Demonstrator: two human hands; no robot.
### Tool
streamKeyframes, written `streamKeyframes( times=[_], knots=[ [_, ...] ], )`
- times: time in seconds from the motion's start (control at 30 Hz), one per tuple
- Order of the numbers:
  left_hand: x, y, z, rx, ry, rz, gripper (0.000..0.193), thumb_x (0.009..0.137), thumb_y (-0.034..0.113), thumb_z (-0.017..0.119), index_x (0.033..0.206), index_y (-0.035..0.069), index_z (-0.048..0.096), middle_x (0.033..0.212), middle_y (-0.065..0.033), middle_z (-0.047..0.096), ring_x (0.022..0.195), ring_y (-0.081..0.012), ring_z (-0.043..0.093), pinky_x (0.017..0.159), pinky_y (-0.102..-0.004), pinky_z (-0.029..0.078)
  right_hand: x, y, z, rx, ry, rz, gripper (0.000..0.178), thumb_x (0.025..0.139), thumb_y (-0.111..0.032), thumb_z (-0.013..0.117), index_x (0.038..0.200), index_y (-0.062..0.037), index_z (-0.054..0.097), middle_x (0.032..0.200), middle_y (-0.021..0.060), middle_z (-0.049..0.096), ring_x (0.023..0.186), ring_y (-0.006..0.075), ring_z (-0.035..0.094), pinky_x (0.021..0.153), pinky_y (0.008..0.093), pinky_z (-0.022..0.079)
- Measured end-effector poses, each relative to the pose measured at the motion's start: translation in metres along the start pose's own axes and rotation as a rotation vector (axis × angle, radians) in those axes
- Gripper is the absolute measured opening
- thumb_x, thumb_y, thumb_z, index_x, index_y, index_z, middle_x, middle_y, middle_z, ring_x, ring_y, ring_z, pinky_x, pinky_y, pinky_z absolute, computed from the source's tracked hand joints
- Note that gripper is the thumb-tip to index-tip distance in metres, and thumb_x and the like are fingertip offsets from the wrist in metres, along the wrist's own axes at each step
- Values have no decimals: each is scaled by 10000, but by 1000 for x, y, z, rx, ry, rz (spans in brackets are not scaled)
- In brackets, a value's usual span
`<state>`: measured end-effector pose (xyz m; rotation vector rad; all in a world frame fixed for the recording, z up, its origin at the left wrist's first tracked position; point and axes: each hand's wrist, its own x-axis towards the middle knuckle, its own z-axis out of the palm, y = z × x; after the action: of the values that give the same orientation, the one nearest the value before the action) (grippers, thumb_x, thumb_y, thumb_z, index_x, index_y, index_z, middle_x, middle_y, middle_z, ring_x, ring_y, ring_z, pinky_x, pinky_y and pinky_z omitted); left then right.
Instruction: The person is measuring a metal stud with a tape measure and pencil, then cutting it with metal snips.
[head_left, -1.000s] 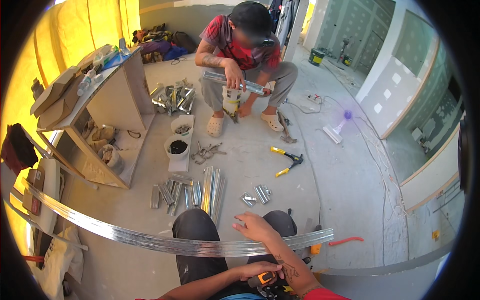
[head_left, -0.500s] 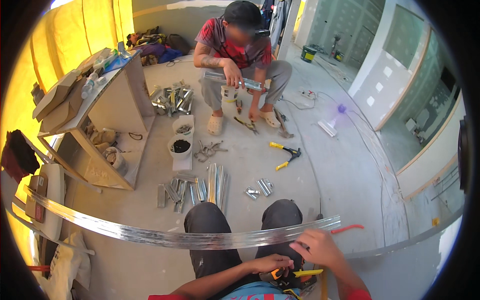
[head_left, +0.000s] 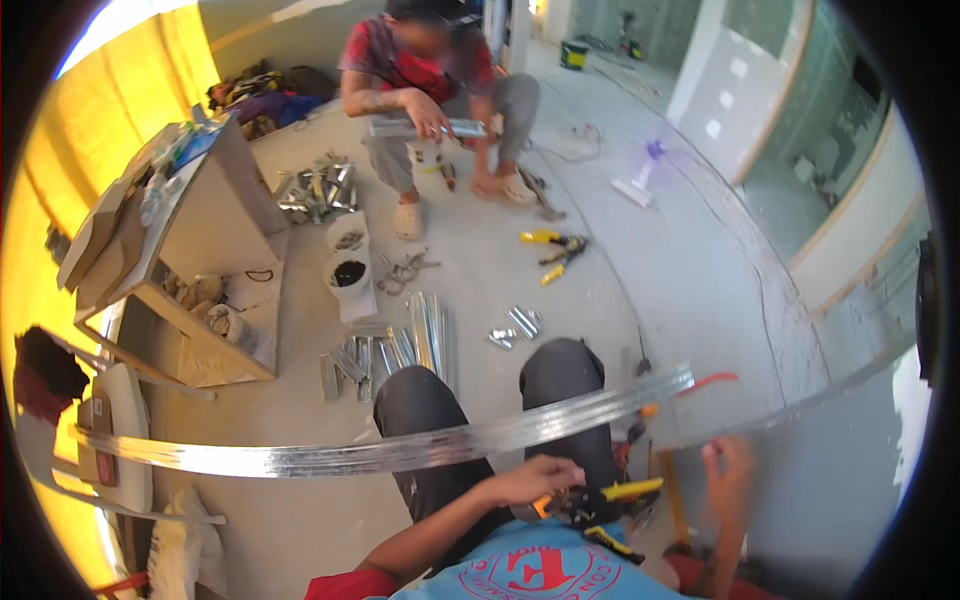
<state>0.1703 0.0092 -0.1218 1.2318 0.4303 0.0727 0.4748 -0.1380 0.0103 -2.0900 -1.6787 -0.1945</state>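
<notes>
My left hand (head_left: 540, 480) is closed at my waist, beside a black-and-orange object (head_left: 544, 506). What its fingers grip is hidden. Just right of it, a tool with yellow-and-black handles (head_left: 632, 490) lies spread against my lap, probably snips. My right hand (head_left: 730, 472) is raised to the right of the lap, smeared by motion, its fingers seeming bent; I see nothing clearly held. Across my knees lies a bundle of long shiny metal channels (head_left: 390, 452), touched by neither hand. A red strip (head_left: 714, 380) shows by its right end.
A co-worker (head_left: 425, 100) squats ahead, holding a metal channel. Cut channel pieces (head_left: 425, 335) lie before my knees. Beyond are yellow-handled snips (head_left: 556, 252), clamps (head_left: 405, 272) and a white tub of black screws (head_left: 348, 276). A wooden stand (head_left: 200, 270) is at left; a cable (head_left: 630, 310) crosses the floor.
My right hand has moved right, away from the tool at my waist and the channel end. My left hand stays at the waist. The whole view has shifted, with my shirt showing more.
</notes>
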Motion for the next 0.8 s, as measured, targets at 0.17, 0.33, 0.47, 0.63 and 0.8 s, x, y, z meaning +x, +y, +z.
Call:
streamKeyframes(
  times=[0.17,0.33,0.47,0.63,0.8],
  knots=[
    [-51,54,-10,-94,189,37,391,1072,364,578,1241,25,672,944,-71,683,879,-136,643,762,-279,516,-11,63,-28,-30,168,196,217,1025,-187,661,1062,21,705,939,163,687,864,286,670,802,378,528],
    [-57,64,-8,-142,266,62,513,1047,426,582,1340,5,591,923,-107,666,668,-142,641,572,-241,484,-28,107,-2,91,122,510,301,1031,-283,658,1058,13,702,881,153,697,716,229,645,708,349,516],
    [-61,61,-8,-196,337,-8,619,1034,469,580,1424,-7,507,953,-145,652,580,-163,613,521,-244,471,-62,175,67,404,-191,694,327,1029,-306,643,1023,13,713,793,77,693,708,151,629,680,326,511],
    [-72,67,-6,-322,263,19,669,1049,432,570,1549,28,385,994,-214,652,566,-183,624,514,-255,493,-65,190,178,653,-594,814,324,991,-308,676,1032,7,738,830,39,714,719,119,680,651,272,540],
    [-90,73,3,-63,539,21,916,1002,430,676,1661,65,155,910,-165,688,609,-222,660,559,-319,510,-52,189,283,590,-604,949,263,959,-229,665,1019,19,729,896,124,759,817,217,762,726,337,608]
  ],
)
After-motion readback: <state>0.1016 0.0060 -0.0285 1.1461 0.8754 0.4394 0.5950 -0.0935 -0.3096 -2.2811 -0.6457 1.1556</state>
